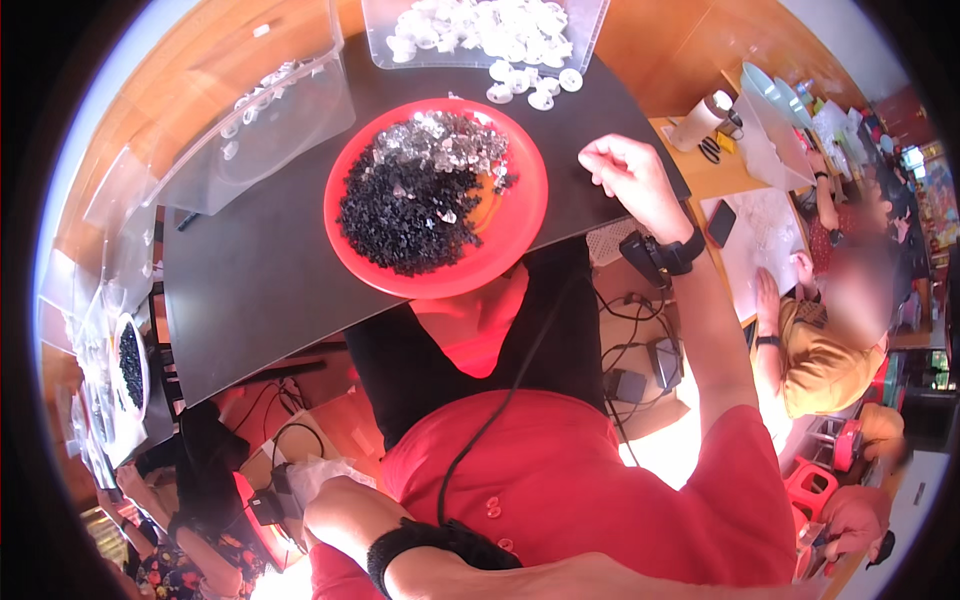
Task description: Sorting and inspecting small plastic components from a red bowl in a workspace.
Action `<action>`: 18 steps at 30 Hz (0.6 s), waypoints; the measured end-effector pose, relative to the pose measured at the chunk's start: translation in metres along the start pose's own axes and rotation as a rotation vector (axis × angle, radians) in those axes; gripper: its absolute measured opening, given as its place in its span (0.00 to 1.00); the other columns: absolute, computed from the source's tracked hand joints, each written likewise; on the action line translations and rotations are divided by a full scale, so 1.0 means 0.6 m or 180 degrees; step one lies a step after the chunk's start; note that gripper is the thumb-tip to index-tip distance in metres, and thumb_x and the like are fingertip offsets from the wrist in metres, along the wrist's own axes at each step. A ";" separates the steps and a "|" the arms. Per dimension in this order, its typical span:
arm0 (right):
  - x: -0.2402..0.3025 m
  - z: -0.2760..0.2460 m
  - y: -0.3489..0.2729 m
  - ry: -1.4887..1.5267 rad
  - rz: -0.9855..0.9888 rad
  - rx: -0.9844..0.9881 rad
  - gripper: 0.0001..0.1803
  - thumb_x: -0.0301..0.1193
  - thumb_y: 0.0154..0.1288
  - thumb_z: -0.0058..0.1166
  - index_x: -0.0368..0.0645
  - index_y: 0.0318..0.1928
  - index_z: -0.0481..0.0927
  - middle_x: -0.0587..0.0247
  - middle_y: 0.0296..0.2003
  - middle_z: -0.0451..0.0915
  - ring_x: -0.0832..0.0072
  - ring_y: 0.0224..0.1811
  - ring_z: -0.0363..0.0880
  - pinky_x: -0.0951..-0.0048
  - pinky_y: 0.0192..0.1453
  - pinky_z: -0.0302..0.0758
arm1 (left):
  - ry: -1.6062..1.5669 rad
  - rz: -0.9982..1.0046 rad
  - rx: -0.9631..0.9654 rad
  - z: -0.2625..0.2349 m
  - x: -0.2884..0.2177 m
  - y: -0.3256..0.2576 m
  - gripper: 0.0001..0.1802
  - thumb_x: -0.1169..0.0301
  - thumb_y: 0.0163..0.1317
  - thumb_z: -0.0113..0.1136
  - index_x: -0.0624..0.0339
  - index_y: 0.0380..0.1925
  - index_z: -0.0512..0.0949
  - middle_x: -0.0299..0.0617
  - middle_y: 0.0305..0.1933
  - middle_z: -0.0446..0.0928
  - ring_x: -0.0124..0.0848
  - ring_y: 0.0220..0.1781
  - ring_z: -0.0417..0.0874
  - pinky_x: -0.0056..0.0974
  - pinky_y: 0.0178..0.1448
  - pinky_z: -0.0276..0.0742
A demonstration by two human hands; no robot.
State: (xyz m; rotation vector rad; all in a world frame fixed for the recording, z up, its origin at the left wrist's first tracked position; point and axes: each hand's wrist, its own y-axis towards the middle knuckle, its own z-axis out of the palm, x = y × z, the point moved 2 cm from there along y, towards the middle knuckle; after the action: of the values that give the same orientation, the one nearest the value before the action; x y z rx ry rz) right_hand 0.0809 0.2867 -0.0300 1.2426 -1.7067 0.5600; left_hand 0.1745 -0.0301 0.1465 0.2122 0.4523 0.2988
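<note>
My right hand (pixel 632 178) is over the right side of the dark table (pixel 270 250), to the right of a red plate (pixel 512 240). Its fingers are curled with the tips drawn together; whatever they may hold is too small to make out. On the plate lie a heap of small black plastic pieces (pixel 405 225) and a pile of shiny clear pieces (pixel 440 140). My left hand (pixel 342 512) is low at the left, beside my body and close to a clear plastic bag (pixel 335 470). The fingers of that hand are hidden.
A clear bin of white round parts (pixel 480 28) stands at the table's far edge, with several loose white parts (pixel 540 85) before it. Another clear bin (pixel 270 130) is at the left. Cables (pixel 625 345) run below. A person in yellow (pixel 825 350) sits at the right.
</note>
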 end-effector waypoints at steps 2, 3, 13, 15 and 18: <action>0.001 -0.003 0.004 -0.0018 0.0098 0.0252 0.07 0.29 0.68 0.56 0.37 0.38 0.80 0.74 0.24 0.76 0.88 0.23 0.68 0.83 0.26 0.65 | -0.0869 0.0703 -0.0271 0.018 0.029 0.015 0.47 0.42 0.73 0.29 0.86 0.62 0.60 0.62 0.56 0.77 0.37 0.60 0.78 0.33 0.62 0.74; 0.004 -0.004 0.006 -0.0020 0.0092 0.0253 0.07 0.29 0.68 0.56 0.37 0.38 0.80 0.74 0.24 0.76 0.88 0.23 0.68 0.83 0.26 0.65 | -0.0866 0.0706 -0.0268 -0.001 0.036 0.020 0.47 0.42 0.73 0.29 0.86 0.62 0.60 0.62 0.56 0.77 0.37 0.60 0.78 0.33 0.62 0.74; 0.031 -0.032 0.118 -0.0751 0.0254 0.0372 0.10 0.32 0.65 0.59 0.46 0.47 0.81 0.73 0.31 0.80 0.88 0.26 0.72 0.83 0.28 0.69 | -0.0834 -0.0553 0.1038 -0.008 -0.066 0.114 0.28 0.66 0.73 0.42 0.73 0.67 0.58 0.56 0.64 0.69 0.42 0.65 0.72 0.41 0.67 0.66; 0.031 -0.030 0.156 -0.1045 -0.0202 0.0211 0.13 0.30 0.64 0.59 0.43 0.48 0.81 0.68 0.31 0.82 0.80 0.29 0.77 0.76 0.31 0.73 | -0.0273 -0.1189 0.0852 -0.023 -0.105 0.149 0.26 0.67 0.73 0.43 0.73 0.66 0.60 0.55 0.62 0.69 0.42 0.64 0.73 0.42 0.66 0.67; 0.032 0.002 0.196 -0.1432 -0.0646 0.0259 0.13 0.29 0.62 0.60 0.42 0.48 0.81 0.62 0.31 0.82 0.71 0.32 0.80 0.70 0.36 0.76 | -0.0358 -0.1274 0.1307 -0.060 -0.096 0.150 0.24 0.66 0.73 0.43 0.73 0.62 0.65 0.56 0.60 0.71 0.44 0.63 0.73 0.43 0.64 0.69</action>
State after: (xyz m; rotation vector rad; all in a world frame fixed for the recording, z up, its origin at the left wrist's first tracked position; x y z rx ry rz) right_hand -0.0281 0.3220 0.0035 1.6720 -1.9022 0.2391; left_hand 0.0875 0.0402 0.1614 0.5275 0.4308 -0.2019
